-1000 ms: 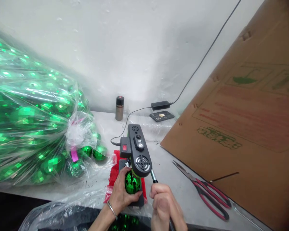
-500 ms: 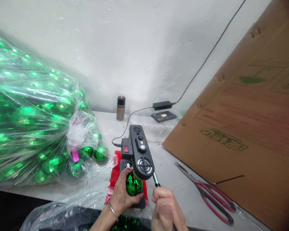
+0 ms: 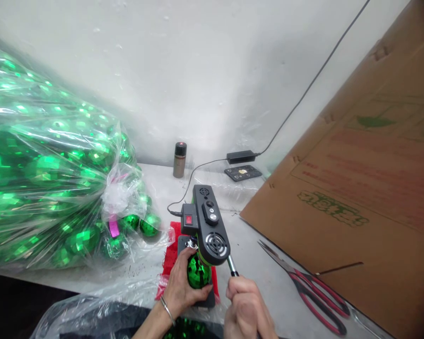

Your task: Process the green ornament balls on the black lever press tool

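My left hand [image 3: 183,278] is wrapped round a shiny green faceted ball [image 3: 199,273], thumb and fingers on opposite sides. The ball sits beneath the head of a black bench machine [image 3: 212,226] that has round vent grilles and a red switch [image 3: 188,220]. My right hand [image 3: 247,303] is closed round the dark grip of the machine's metal lever [image 3: 232,266]. Under the machine's dark base lies a red cloth [image 3: 169,256]. The ball's top is partly hidden by the machine head.
A large clear bag of green balls [image 3: 49,174] fills the left side, with loose balls [image 3: 150,225] beside its knot. Behind stand a small bottle [image 3: 179,160], a power adapter [image 3: 240,157] and a phone-like slab [image 3: 243,173]. Red-handled scissors [image 3: 311,292] lie by a cardboard box [image 3: 339,183].
The whole view has shifted slightly, so things appear a little further right. Both hands keep their holds on the ball and the lever.
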### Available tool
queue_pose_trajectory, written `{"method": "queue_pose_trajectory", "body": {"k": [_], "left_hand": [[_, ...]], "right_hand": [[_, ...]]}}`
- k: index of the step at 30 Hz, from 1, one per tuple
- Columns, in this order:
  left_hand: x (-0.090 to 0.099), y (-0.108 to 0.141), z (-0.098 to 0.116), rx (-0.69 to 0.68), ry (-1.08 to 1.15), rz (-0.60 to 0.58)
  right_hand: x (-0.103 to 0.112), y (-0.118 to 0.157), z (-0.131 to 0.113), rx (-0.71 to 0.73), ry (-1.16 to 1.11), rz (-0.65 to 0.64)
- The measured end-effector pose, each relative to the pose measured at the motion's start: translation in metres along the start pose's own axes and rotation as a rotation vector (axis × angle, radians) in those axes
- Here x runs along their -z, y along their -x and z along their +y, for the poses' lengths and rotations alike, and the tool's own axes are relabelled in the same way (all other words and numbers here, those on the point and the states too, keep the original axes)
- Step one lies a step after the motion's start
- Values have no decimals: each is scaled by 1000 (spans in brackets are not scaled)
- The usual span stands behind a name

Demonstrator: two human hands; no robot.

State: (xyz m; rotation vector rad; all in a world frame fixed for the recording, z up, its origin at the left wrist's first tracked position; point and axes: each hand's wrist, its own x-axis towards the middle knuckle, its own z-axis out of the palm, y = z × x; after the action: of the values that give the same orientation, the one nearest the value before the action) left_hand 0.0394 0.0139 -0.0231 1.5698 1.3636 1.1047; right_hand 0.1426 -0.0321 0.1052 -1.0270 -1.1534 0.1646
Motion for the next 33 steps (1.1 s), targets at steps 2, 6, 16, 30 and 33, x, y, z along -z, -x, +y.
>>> {"method": "queue_pose_trajectory", "body": {"k": [2,6,16,30,33], "left_hand": [[0,0,0,3,0,-3],[1,0,0,2,8,-4],[0,-1,-1,-2,-1,-16],[-2,-2,-7,-35,-19,-15],[-2,-2,-7,-22,-22,-3]], "right_hand": [[0,0,1,-3,-20,2],[0,1,4,-5,-30,21],[3,-4,17,147,-21,-17],[3,0,25,212,-35,-5],[1,7,31,221,-9,-6]]}}
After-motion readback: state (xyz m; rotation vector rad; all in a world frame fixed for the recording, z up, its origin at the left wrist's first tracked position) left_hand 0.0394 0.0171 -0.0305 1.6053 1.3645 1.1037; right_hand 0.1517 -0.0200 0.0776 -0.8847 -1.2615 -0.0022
